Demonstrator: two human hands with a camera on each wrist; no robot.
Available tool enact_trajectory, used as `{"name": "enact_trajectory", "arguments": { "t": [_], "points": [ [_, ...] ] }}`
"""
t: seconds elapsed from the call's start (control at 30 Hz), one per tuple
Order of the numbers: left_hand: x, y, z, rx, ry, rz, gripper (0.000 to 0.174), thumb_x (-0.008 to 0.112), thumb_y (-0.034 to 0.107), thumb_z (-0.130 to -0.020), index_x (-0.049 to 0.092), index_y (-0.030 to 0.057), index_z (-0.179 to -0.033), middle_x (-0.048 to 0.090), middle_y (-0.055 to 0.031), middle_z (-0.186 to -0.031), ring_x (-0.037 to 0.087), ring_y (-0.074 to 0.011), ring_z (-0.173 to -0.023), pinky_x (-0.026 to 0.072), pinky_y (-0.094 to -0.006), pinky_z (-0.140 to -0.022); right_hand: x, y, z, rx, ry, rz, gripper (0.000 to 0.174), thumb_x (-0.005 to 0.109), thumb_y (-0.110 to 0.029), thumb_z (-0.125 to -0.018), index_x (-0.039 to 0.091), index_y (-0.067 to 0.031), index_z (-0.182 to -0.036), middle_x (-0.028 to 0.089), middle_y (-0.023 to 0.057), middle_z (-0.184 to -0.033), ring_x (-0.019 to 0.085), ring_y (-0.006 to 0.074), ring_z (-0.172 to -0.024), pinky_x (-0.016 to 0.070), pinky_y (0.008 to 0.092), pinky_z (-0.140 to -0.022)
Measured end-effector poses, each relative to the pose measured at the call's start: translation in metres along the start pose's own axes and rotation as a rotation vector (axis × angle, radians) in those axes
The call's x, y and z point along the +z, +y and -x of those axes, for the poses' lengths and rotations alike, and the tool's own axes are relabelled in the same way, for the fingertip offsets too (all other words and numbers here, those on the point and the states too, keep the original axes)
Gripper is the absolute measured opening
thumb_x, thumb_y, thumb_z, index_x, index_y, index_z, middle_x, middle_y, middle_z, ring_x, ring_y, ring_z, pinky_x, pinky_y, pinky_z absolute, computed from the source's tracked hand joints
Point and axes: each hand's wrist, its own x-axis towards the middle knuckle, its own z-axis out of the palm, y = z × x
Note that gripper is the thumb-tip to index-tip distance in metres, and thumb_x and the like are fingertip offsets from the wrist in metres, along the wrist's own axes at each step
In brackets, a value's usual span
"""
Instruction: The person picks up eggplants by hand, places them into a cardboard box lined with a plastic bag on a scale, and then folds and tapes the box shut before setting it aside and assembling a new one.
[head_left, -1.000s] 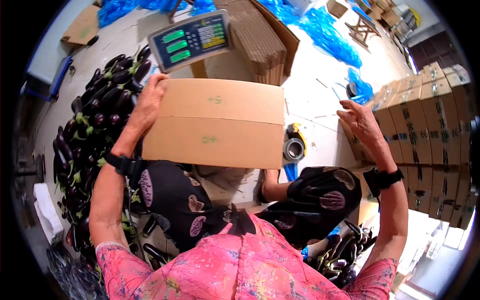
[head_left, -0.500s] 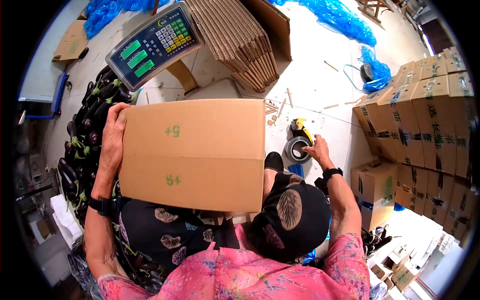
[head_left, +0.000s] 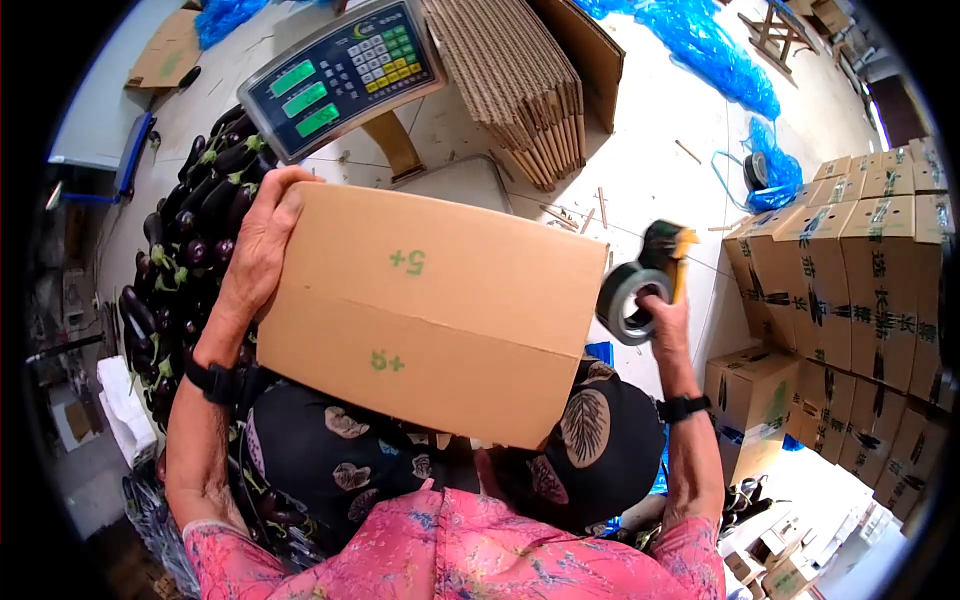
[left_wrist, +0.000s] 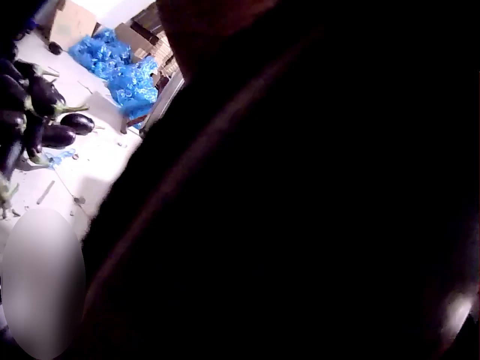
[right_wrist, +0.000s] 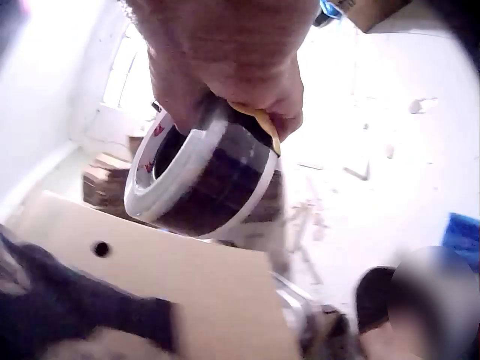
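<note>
A closed cardboard box with green marks lies tilted over the person's lap in the head view. The left hand grips its upper left edge, thumb on top, other fingers partly hidden. Just off the box's right edge, the right hand holds a yellow and black tape dispenser with a roll of tape. In the right wrist view, the right hand is curled round the dispenser above the tape roll, and the box shows below. The left wrist view is mostly dark.
Eggplants are heaped at the left. A scale display and folded cardboard stand beyond the box. Packed cartons are stacked at the right, with blue plastic on the floor at the upper right.
The right hand moved down to the floor, took hold of the tape dispenser and lifted it beside the box. The box has tilted, its right side lower.
</note>
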Motion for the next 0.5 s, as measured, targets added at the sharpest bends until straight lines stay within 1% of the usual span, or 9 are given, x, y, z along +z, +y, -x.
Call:
{"name": "enact_trajectory", "arguments": {
  "t": [0.07,0.13,0.17,0.27,0.3,0.33,0.37,0.43,0.5],
  "points": [
    [-0.002,0.01,0.001,-0.011,-0.027,-0.02,0.029,0.045,0.026,-0.109,0.054,0.0023,-0.123,0.06,-0.0041,-0.115,0.057,-0.0122,-0.106,0.0455,-0.0263,-0.095,-0.004,-0.055,0.016,-0.008,-0.076,-0.223,0.053,0.075,-0.017,-0.084,0.053,-0.0013,-0.13,0.067,0.0069,-0.104,0.066,0.0159,-0.094,0.0543,0.0336,-0.087],
    [-0.005,0.007,0.001,0.015,-0.038,-0.056,0.029,0.044,0.026,-0.109,0.054,0.0025,-0.122,0.06,-0.0046,-0.112,0.056,-0.0123,-0.104,0.0448,-0.0261,-0.093,0.018,-0.128,0.043,-0.059,-0.085,-0.435,0.052,0.075,-0.021,-0.086,0.054,-0.0003,-0.129,0.067,0.0088,-0.11,0.067,0.0187,-0.099,0.0546,0.0344,-0.09],
    [-0.007,0.005,0.001,0.027,-0.048,-0.057,0.029,0.044,0.026,-0.109,0.054,0.0027,-0.121,0.06,-0.0046,-0.111,0.055,-0.0121,-0.104,0.0448,-0.0261,-0.093,0.009,-0.14,0.042,-0.099,-0.182,-0.385,0.054,0.074,-0.027,-0.088,0.055,0.0008,-0.13,0.067,0.0111,-0.115,0.067,0.0214,-0.103,0.0544,0.0366,-0.093],
    [-0.007,0.0,0.001,0.068,-0.034,-0.075,0.028,0.045,0.026,-0.108,0.054,0.0032,-0.12,0.058,-0.004,-0.107,0.054,-0.0111,-0.101,0.0449,-0.0263,-0.091,0.03,-0.189,0.059,-0.182,-0.392,-0.306,0.051,0.071,-0.027,-0.085,0.057,0.0009,-0.125,0.065,0.0094,-0.107,0.065,0.0187,-0.094,0.0532,0.0346,-0.087],
    [-0.008,-0.004,0.0,0.103,-0.033,-0.067,0.027,0.045,0.026,-0.108,0.054,0.0031,-0.12,0.058,-0.0038,-0.106,0.054,-0.0112,-0.1,0.045,-0.0267,-0.09,0.038,-0.198,0.065,-0.217,-0.411,-0.245,0.055,0.07,-0.033,-0.087,0.058,0.0037,-0.127,0.064,0.0116,-0.109,0.061,0.0201,-0.092,0.0503,0.0357,-0.087],
    [-0.009,-0.005,0.0,0.137,-0.03,-0.059,0.027,0.045,0.026,-0.108,0.054,0.003,-0.119,0.058,-0.0037,-0.106,0.054,-0.0114,-0.1,0.045,-0.027,-0.09,0.06,-0.216,0.08,-0.195,-0.343,-0.199,0.046,0.069,-0.023,-0.077,0.059,0.0002,-0.116,0.062,0.0068,-0.097,0.06,0.0174,-0.084,0.05,0.0321,-0.079],
    [-0.009,-0.005,0.001,0.084,-0.046,-0.003,0.028,0.045,0.027,-0.108,0.054,0.0028,-0.118,0.058,-0.0049,-0.105,0.054,-0.0134,-0.099,0.0452,-0.0282,-0.09,0.072,-0.226,0.09,-0.243,-0.355,-0.148,0.047,0.07,-0.023,-0.075,0.059,-0.0002,-0.114,0.061,0.0064,-0.094,0.06,0.0169,-0.082,0.0492,0.0308,-0.077],
    [-0.012,-0.006,0.0,0.098,-0.051,-0.022,0.028,0.044,0.027,-0.108,0.053,0.0024,-0.118,0.058,-0.0063,-0.104,0.054,-0.0148,-0.098,0.0454,-0.0294,-0.09,0.095,-0.248,0.112,-0.35,-0.349,-0.007,0.047,0.073,-0.023,-0.069,0.059,-0.001,-0.108,0.06,0.0046,-0.089,0.057,0.0152,-0.079,0.0462,0.0276,-0.071],
    [-0.013,-0.008,0.002,0.127,-0.045,-0.054,0.028,0.043,0.028,-0.108,0.052,0.0037,-0.119,0.06,-0.0103,-0.1,0.057,-0.0187,-0.096,0.0467,-0.0327,-0.088,0.106,-0.27,0.129,-0.423,-0.333,0.176,0.057,0.082,-0.02,-0.066,0.06,-0.0001,-0.114,0.064,0.0057,-0.096,0.063,0.0162,-0.089,0.0519,0.0297,-0.079]
  ]
}}
